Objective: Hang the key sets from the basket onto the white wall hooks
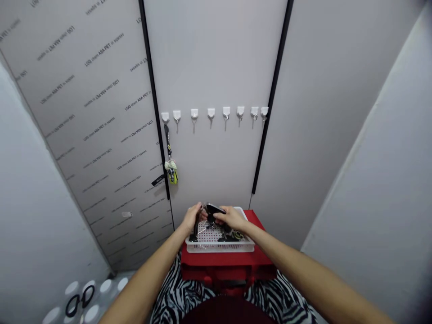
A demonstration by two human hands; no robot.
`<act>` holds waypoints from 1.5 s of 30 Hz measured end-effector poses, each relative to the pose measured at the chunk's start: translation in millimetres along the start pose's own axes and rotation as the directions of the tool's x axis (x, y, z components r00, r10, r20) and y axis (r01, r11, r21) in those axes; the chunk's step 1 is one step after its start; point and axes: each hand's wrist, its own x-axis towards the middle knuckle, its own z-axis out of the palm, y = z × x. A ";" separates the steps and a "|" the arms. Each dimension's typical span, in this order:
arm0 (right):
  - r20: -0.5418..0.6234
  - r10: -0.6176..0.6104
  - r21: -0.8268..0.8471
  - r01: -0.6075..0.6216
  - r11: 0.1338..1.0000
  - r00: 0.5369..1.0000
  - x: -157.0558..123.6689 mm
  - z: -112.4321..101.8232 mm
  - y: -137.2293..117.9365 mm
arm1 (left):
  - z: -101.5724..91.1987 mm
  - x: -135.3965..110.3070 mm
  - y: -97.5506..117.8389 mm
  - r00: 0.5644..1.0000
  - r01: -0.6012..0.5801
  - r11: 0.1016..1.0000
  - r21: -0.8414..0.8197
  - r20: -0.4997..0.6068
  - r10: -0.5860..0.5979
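Observation:
A white perforated plastic basket (221,247) lies in front of me, with dark key-like items (229,236) inside it. Above its far part, my right hand (233,218) grips a flat black object (215,209) with a pale edge; its exact kind I cannot make out. Close by on the left, my left hand (192,218) is closed around a dark strap (196,227) that hangs down toward the basket. Something small and shiny shows between the two hands, too small to name.
The basket rests on a red box-like thing (216,260) over my lap. Several white hooks (211,112) line the wall ahead; a keychain with charms (171,171) hangs from the leftmost. Bottles with white caps (92,313) stand at lower left. Walls flank both sides.

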 end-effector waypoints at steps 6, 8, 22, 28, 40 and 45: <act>-0.031 0.047 0.381 -0.032 0.924 0.998 -0.1 -20.7 -34.0 | 5.6 -4.8 7.3 0.997 -0.003 0.995 0.099 0.071 -0.004; -0.031 0.015 0.460 0.001 0.888 0.999 0.0 -26.3 -43.2 | 12.8 -7.7 8.5 0.987 -0.027 0.995 0.094 0.162 0.011; 0.028 -0.093 0.155 0.087 0.984 0.995 -6.8 -13.0 -45.9 | 13.1 1.1 62.2 0.991 -0.060 0.969 -0.241 -0.129 0.029; -0.072 0.053 0.327 -0.027 0.945 0.996 14.9 -20.2 -72.5 | 10.0 2.3 64.7 0.971 -0.237 0.969 -0.072 0.016 0.239; -0.222 -0.164 0.277 0.224 0.935 0.961 55.0 -4.7 -135.5 | -10.9 5.3 92.2 0.971 -0.238 0.970 0.045 0.037 0.237; -0.346 -0.252 0.212 0.337 0.917 0.904 87.0 -6.9 -171.6 | -26.9 24.4 124.6 0.899 -0.358 0.904 0.233 -0.176 0.401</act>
